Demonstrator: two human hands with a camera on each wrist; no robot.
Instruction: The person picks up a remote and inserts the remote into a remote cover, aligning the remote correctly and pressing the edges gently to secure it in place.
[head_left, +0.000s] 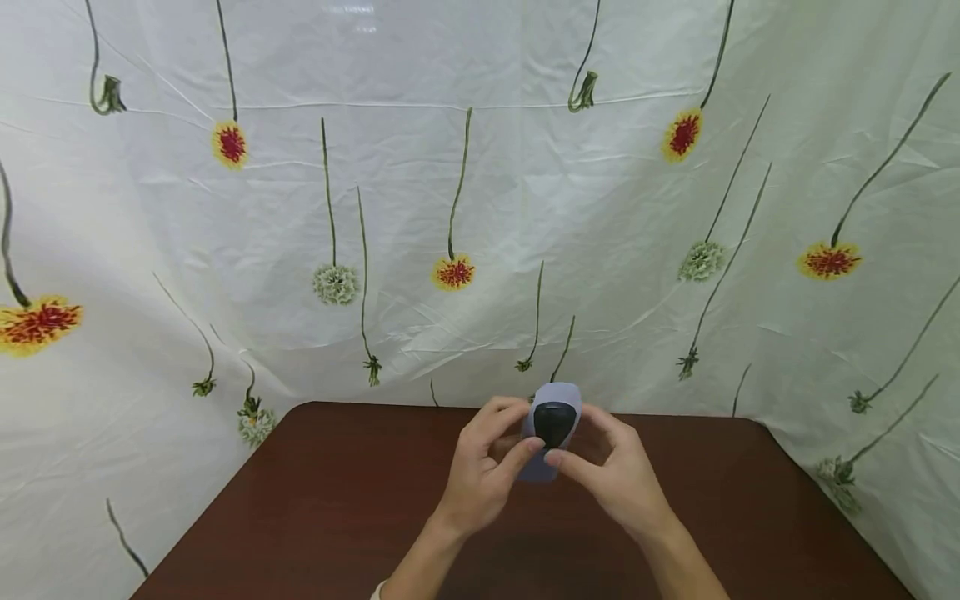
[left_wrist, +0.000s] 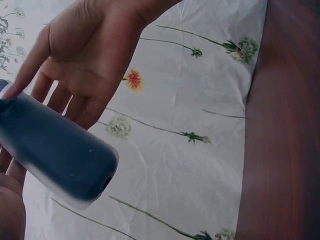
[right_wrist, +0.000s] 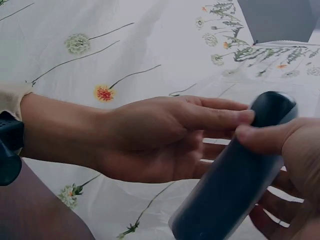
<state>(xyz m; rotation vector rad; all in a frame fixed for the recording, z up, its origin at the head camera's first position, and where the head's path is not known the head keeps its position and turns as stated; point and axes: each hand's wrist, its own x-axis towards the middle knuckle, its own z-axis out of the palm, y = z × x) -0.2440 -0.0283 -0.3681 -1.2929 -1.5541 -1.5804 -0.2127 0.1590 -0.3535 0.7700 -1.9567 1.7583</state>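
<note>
Both hands hold one slim, rounded blue-grey object with a glossy dark end; its exact kind cannot be told. In the head view it is tilted above the table's far part, dark end facing me. My left hand grips its left side, thumb at the lower edge of the dark end. From the other side my right hand grips it, thumb tip close to the left one. The left wrist view shows the long smooth body and a small dark slot at its near end. In the right wrist view, both thumbs press near the dark tip.
A dark reddish-brown table with rounded far corners lies under the hands. Behind it and at both sides hangs a white cloth printed with flowers. A grey panel shows at the top of the right wrist view.
</note>
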